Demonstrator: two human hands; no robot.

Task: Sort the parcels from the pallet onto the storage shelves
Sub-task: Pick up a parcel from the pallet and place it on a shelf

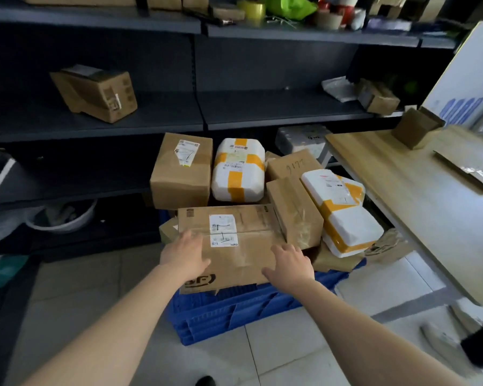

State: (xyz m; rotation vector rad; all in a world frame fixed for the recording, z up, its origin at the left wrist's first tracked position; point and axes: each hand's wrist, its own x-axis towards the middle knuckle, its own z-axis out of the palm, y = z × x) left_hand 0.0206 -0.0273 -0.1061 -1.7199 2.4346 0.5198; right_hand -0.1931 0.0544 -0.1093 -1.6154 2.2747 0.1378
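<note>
A blue plastic pallet [234,310] on the floor carries several parcels. Nearest me lies a flat brown cardboard box [246,235] with a white label. My left hand [184,253] rests on its left edge, fingers spread. My right hand [287,264] lies on its right front part, fingers relaxed. Behind stand a taller brown box [181,174], a white parcel with yellow tape [239,169] and a second white and yellow parcel [343,215]. The dark storage shelves [151,121] rise behind the pallet.
One brown box [95,91] sits on the middle shelf at the left, small parcels [374,96] at its right end. A wooden table [418,196] with cardboard pieces juts in from the right. A white basin [62,218] is on the low shelf. Someone's shoe [444,344] is at lower right.
</note>
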